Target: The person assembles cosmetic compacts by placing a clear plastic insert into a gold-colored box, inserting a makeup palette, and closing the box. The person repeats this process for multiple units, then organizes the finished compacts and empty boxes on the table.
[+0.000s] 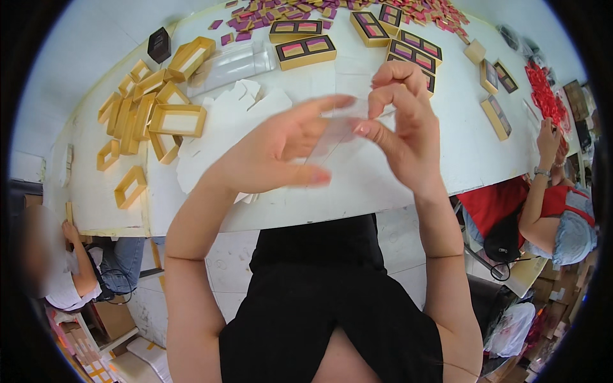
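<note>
My right hand [405,124] pinches the upper edge of a clear plastic piece [331,137], which looks like a thin folded sleeve, above the white table. Beside it is my left hand [278,143], blurred by motion, with thumb and fingers spread apart around the plastic. Whether the left fingers touch it is hard to make out. Under and behind the left hand lie white card pieces [233,108]. Further back rests a stack of clear plastic sleeves [233,67]. Gold boxes with dark windowed fronts, one of them a gold box [306,52], stand beyond my hands.
Empty gold box frames [177,120] pile up at the left. Many small purple, gold and pink pieces [281,14] cover the table's far side. Several finished-looking boxes [496,117] lie at the right. One person [562,217] sits right, near red material [546,92]; another [76,268] sits left.
</note>
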`<state>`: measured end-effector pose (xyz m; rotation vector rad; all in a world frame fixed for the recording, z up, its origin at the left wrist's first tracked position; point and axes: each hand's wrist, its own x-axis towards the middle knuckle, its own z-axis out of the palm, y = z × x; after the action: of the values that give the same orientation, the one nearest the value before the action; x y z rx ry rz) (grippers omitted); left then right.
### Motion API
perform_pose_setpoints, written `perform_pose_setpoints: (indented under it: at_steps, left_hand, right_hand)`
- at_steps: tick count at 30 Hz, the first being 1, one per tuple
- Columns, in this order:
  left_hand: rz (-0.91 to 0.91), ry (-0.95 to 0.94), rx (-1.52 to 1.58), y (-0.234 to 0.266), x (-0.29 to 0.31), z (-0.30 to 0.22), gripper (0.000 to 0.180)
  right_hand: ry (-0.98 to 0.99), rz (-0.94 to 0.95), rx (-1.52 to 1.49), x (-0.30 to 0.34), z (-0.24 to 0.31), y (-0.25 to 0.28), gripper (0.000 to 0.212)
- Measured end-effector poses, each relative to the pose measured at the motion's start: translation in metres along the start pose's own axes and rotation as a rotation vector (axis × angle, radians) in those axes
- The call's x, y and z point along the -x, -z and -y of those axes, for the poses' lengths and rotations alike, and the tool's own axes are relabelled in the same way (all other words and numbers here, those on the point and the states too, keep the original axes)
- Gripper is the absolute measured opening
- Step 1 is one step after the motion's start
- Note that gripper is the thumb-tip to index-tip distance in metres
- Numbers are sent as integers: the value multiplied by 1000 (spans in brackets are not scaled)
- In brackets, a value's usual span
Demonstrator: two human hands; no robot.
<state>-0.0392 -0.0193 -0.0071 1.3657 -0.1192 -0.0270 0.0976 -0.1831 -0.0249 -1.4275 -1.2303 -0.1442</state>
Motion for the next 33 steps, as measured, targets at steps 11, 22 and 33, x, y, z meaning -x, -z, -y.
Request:
perform_pose_setpoints:
  at_steps: [11, 22, 33]
  left_hand:
    - [-93, -199, -712, -1, -8, -2, 67]
    - [321, 107, 305, -5, -12, 14, 109]
    - [19, -170, -999, -9, -7, -15, 103]
  right_hand:
    - [41, 207, 19, -2, 26, -2, 17]
    - [9, 191, -207, 2, 21, -3, 15]
    - [-14, 490, 277, 1, 31, 11, 47]
